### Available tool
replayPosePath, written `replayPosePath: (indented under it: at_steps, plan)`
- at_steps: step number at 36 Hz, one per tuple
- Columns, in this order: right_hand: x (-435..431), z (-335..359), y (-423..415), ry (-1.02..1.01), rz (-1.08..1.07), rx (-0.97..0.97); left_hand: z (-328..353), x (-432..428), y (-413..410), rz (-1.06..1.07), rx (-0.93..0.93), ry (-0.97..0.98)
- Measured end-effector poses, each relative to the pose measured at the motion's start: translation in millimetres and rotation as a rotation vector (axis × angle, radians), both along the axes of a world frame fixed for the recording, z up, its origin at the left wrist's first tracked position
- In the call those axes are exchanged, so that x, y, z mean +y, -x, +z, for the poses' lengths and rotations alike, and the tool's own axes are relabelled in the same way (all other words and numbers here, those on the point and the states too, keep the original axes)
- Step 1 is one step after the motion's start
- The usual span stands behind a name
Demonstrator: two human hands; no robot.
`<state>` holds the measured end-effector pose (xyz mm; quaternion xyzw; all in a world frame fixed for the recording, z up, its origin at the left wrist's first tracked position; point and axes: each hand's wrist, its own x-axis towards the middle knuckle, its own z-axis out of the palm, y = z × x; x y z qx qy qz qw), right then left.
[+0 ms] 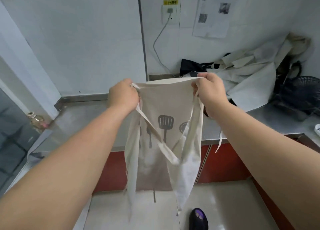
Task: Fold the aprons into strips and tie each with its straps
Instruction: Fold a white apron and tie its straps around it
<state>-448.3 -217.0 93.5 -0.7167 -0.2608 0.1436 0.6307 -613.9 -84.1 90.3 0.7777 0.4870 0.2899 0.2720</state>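
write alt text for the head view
The left hand and right hand grip a beige apron by its top corners; it hangs unfolded, straps dangling, before a steel counter. More aprons lie heaped on it at right.

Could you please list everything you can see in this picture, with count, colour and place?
held apron: one, beige with grey utensil print, hanging in front of the counter
apron pile: one heap, off-white, on the counter at right
black cloth: one, black, at the heap's left edge
counter: one, steel grey, along the wall
cabinet doors: at least two, red, below the counter
wall socket: one, white, upper wall
cable: one, pale grey, from the socket down to the counter
papers: a few sheets, white, wall at upper right
bottle: one, clear, counter's left end
fan: one, dark, far right
shoe: one, dark with purple, floor
left hand: grips the apron's top left corner
right hand: grips its top right corner
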Motion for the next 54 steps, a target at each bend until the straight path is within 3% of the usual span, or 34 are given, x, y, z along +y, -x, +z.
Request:
replayPosePath:
  at_steps: [3,10,16,21,30,33,36,39,42,49,54]
  plan:
    - [27,8,-44,-0.004,-0.028,-0.082,10,21,-43,0.049,-0.028,-0.068]
    - [79,38,-135,0.000,-0.024,-0.215,28,76,-135,-0.005,-0.311,0.008]
    - [116,34,-202,0.059,0.094,-0.280,13,106,-198,-0.101,-0.323,0.044]
    - [145,6,-238,0.212,0.109,-0.323,-17,138,-233,-0.132,-0.229,0.112]
    - [213,-28,-287,0.305,0.081,-0.224,-39,217,-291,-0.172,-0.160,0.250]
    - [242,-28,-299,0.206,0.100,-0.147,-34,247,-311,-0.210,-0.363,0.265]
    - [262,-21,-306,0.159,0.201,-0.116,-27,267,-324,-0.266,-0.452,0.245]
    - [276,-30,-315,0.284,0.225,-0.057,-40,287,-328,-0.370,-0.264,0.356]
    - [276,-61,-316,0.582,0.243,-0.113,-74,294,-319,-0.445,0.027,0.406]
    - [266,-138,-296,0.982,0.334,-0.051,-146,289,-300,-0.447,0.304,0.470]
    - [264,-160,-288,1.104,0.381,0.013,-176,272,-285,-0.428,0.463,0.555]
